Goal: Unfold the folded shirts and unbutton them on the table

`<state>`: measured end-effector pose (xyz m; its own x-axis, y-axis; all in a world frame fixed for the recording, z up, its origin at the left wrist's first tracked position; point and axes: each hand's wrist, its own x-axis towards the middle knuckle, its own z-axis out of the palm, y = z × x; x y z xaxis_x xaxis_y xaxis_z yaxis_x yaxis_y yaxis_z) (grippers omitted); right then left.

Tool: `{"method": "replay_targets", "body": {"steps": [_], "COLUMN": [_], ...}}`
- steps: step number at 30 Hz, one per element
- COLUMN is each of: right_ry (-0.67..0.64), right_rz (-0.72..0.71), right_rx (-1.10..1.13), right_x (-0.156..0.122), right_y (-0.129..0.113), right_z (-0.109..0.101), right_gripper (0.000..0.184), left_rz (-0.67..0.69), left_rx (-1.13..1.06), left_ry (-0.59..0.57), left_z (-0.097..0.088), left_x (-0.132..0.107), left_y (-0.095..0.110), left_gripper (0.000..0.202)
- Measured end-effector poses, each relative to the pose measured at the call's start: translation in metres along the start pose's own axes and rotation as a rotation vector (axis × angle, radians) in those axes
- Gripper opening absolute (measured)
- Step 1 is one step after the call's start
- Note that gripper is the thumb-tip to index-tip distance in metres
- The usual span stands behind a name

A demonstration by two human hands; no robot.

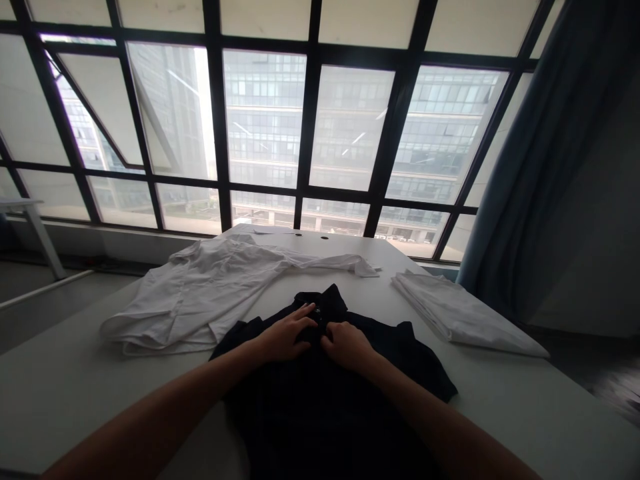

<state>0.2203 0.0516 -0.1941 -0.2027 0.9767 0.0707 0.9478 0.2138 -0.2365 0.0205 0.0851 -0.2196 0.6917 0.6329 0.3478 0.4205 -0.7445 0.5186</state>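
Two bare hands work at the neckline of a dark shirt (320,413), which lies spread on a white table (75,393), its collar (336,303) toward the window (265,127). The left hand (285,337) rests on the shirt's front with its fingers extended and thumb apart, fingertips by the collar, not visibly clasping anything. The right hand (350,343) is curled against the front opening, knuckles up; whether it pinches the fabric cannot be told, as its fingertips are hidden.

The dark shirt appears laid out but only partly set: its sleeve (435,380) on the right lies outspread, one collar point sticks up, and no fold shows across the body. Attention seems to be on the top of the opening; how much of the front is fastened is lost in the dark cloth, and the lower end runs out of view.

Left of the dark shirt and beyond it, a white shirt (200,293) lies loosely spread, one arm (340,263) stretched out past the dark collar. To the dark shirt's right, a white cloth (470,313) lies in what look like finished folds. No container is in view; the garments lie directly on the table.
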Motion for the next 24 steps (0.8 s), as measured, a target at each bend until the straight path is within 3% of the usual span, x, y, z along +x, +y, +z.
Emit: {"method": "replay_targets", "body": {"steps": [7,12,15,20,24], "right_ry": [-0.073,-0.133,-0.103,-0.104,-0.046], "right_rz": [-0.094,-0.021,-0.065,-0.120,-0.122], "right_rx": [0.375,0.742,0.884,0.956,0.816], "right_x": [-0.001,-0.003,-0.003,-0.001,0.003], "right_y": [0.014,0.019,0.017,0.016,0.019], "right_z": [-0.008,-0.012,-0.015,-0.009,0.000], "right_gripper": [0.015,0.015,0.020,0.022,0.013], "left_rz": [-0.012,-0.027,-0.123,-0.219,-0.205], "left_rx": [0.096,0.218,0.150,-0.053,-0.147], "left_ry": [0.142,0.212,0.174,0.149,0.156], "left_z": [-0.012,-0.014,-0.007,0.003,0.009], "left_x": [0.005,0.005,0.005,0.006,0.006], "left_y": [-0.012,0.019,0.038,0.039,0.029], "left_gripper": [0.047,0.019,0.025,0.024,0.022]}}
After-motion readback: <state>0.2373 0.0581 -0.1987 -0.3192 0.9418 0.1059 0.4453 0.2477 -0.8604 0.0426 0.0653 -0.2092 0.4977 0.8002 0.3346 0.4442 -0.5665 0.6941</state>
